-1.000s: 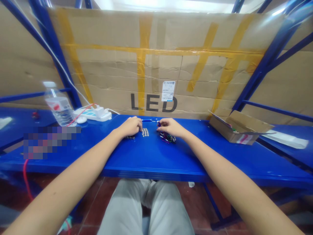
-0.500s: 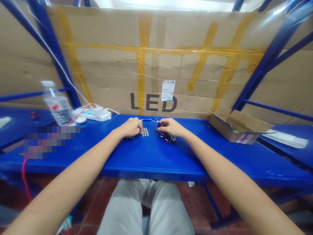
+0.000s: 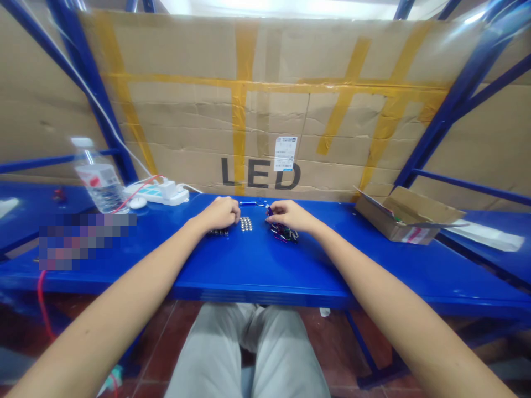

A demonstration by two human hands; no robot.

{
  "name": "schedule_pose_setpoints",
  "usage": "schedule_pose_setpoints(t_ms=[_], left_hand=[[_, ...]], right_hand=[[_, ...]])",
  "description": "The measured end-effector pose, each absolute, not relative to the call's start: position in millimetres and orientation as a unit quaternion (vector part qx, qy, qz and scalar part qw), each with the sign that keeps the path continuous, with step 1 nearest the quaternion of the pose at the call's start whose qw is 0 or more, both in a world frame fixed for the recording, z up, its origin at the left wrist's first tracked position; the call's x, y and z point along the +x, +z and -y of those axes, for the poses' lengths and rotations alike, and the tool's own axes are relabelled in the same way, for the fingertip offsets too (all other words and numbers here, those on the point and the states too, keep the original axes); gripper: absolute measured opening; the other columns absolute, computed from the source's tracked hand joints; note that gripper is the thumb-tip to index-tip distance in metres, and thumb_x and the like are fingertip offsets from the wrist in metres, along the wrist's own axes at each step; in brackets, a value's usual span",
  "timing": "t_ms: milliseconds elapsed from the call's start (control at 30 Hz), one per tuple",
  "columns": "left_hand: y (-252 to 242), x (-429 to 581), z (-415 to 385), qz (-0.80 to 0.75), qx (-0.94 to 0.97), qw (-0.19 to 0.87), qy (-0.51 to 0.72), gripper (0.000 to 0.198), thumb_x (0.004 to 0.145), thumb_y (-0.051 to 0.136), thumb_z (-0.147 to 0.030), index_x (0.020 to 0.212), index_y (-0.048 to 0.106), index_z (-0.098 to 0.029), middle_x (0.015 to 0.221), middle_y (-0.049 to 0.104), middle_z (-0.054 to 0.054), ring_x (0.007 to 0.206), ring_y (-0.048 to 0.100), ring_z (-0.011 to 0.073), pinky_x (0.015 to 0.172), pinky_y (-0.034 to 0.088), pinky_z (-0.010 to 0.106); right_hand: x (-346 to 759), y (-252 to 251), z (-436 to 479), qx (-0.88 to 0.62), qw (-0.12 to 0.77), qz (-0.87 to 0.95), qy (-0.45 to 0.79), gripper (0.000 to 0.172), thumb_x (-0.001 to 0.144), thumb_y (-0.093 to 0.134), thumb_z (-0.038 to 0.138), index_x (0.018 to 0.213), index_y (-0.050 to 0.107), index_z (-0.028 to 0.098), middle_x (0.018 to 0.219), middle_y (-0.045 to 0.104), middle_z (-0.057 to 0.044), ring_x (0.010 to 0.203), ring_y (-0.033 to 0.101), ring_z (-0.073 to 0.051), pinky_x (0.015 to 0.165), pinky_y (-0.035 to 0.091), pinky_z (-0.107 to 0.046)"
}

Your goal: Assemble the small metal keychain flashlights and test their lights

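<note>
My left hand (image 3: 220, 214) rests on the blue table with its fingers curled together; whatever they hold, if anything, is hidden. Partly under it lie small dark pieces (image 3: 219, 232) in a row. Just right of those fingertips, several small round silver pieces (image 3: 246, 224), resembling button cells, are laid out in rows. My right hand (image 3: 290, 214) pinches a short blue tube (image 3: 269, 211), held tilted. Below that hand sits a pile of small metallic coloured items (image 3: 284, 234), partly covered by the fingers. Behind the silver pieces lies a slim blue rod (image 3: 249, 203).
An open cardboard box (image 3: 417, 235) stands at the right. To the left are a water bottle (image 3: 99, 185) and a white power strip (image 3: 178, 195) with cables. A large cardboard panel (image 3: 186, 127) marked LED rises behind the table (image 3: 257, 271).
My left hand has shifted slightly left and away from the silver pieces, showing more of them. The right hand stays in place with the blue tube.
</note>
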State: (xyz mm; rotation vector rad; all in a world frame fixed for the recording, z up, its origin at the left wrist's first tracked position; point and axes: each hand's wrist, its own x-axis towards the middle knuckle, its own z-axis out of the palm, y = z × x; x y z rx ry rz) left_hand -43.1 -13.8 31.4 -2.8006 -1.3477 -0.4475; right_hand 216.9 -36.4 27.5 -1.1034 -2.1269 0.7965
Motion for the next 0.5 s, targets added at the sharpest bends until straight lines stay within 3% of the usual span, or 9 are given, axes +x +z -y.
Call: schedule_pose_setpoints(t_ms=[200,500], left_hand=[[22.6,-52.7,0.3,0.491,-0.851,0.058,-0.177,0.034,0.081,0.048,-0.014,0.103,0.074,-0.019,0.106,0.072,0.009,0.098,0.063,0.0220,0.089,0.047,0.032],[16.7,-48.7,-13.0,0.443,-0.887,0.015,-0.132,0.029,0.087,0.054,-0.025,0.105,0.077,-0.022,0.113,0.071,0.007,0.103,0.064,0.0218,0.095,0.046,0.030]], right_hand=[[215.5,27.5,36.2,-0.419,0.311,0.796,0.307,0.020,0.073,0.071,0.032,0.084,0.063,0.017,0.071,0.062,0.001,0.069,0.058,-0.016,0.067,0.045,-0.030],[215.5,20.5,29.8,-0.408,0.319,0.801,0.302,0.021,0.074,0.071,0.031,0.088,0.063,0.017,0.075,0.066,-0.001,0.073,0.060,-0.017,0.070,0.047,-0.030]])
